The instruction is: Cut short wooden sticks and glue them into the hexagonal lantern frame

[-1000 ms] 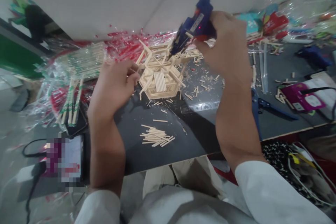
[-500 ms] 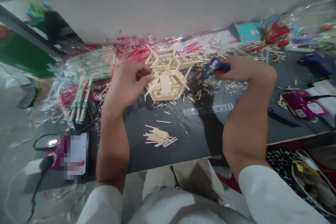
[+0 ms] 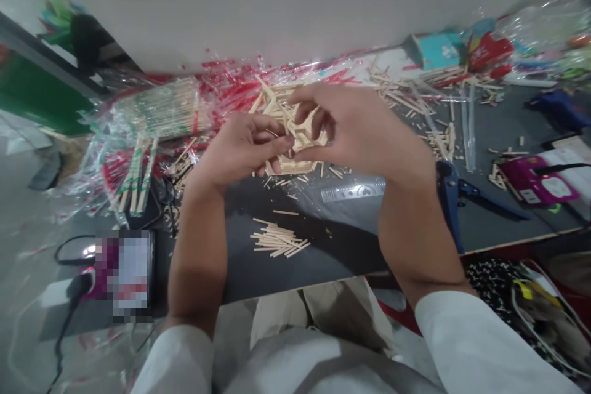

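Note:
A wooden-stick frame (image 3: 302,166) with hexagonal outlines stands on the dark table, partly covered by both hands. At its left front, my left hand (image 3: 249,148) pinches with thumb and fingertips; whatever lies between them is too small and blurred to make out. Facing it from the right, my right hand (image 3: 355,129) is in front of the frame with curved fingers and thumb apart. No held object shows in it. A loose pile of short wooden sticks (image 3: 277,240) lies nearer the table's front edge.
A clear plastic ruler (image 3: 353,191) lies below my right hand. Blue-handled tools (image 3: 450,203) rest beside my right forearm. Bundled sticks (image 3: 161,111) in plastic wrap are at the left, a purple device (image 3: 538,181) at the right. Scraps and red plastic pieces (image 3: 235,89) line the back.
My right hand has swung left and toward the frame, and the blue tool it held is no longer seen in it. My left hand has shifted right, its fingers nearer the frame's middle.

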